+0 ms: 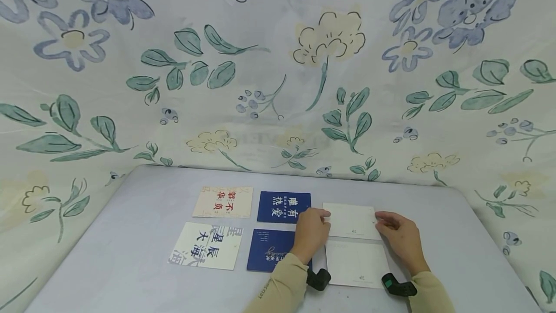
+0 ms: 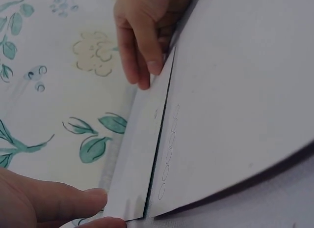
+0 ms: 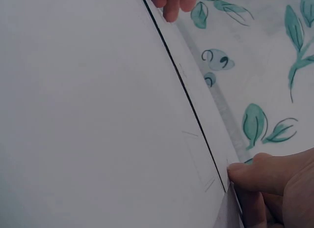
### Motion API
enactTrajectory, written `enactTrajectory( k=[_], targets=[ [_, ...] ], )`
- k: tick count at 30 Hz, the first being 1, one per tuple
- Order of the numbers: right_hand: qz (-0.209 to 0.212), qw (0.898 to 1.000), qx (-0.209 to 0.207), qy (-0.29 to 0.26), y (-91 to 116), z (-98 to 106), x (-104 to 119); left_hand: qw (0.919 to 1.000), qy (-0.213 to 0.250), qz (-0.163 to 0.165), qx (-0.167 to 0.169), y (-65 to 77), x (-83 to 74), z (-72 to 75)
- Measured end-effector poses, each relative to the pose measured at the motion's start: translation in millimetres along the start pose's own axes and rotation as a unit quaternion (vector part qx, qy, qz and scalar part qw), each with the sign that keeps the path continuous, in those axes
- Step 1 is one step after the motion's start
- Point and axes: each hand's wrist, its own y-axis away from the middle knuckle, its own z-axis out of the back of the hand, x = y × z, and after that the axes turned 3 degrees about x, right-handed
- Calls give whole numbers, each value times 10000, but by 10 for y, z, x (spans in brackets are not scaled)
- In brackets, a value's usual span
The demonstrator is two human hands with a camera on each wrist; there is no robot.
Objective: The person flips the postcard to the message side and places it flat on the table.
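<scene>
In the head view, two white postcards lie one behind the other on the right half of the table, plain faces up with small print. My left hand (image 1: 311, 232) holds the far postcard (image 1: 351, 220) at its left edge, thumb and forefinger at the corner. At the opposite edge, my right hand (image 1: 403, 238) has its thumb and fingers on the same card. The near postcard (image 1: 357, 263) lies just in front of it, edges almost meeting. In the right wrist view, the right thumb (image 3: 248, 173) presses the card's edge, other fingers partly hidden below.
Left of the hands lie a dark blue card (image 1: 278, 204), a second blue card (image 1: 265, 250) partly covered by the left forearm, a cream card with red characters (image 1: 223, 202) and a white card with blue characters (image 1: 208, 246). A floral cloth (image 1: 278, 71) hangs behind the table.
</scene>
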Motion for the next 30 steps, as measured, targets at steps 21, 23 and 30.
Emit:
enactTrajectory(
  k=[21,23,30],
  targets=[
    [-252,9992,-72,-301,5,0,18,9996,271,-12,21,3,-122,195],
    [-292,9991,-99,-299,2,2,22,9996,280,-1,27,3,-140,221],
    [-283,9989,-143,-355,14,34,123,9995,296,92,98,-10,-187,324]
  ],
)
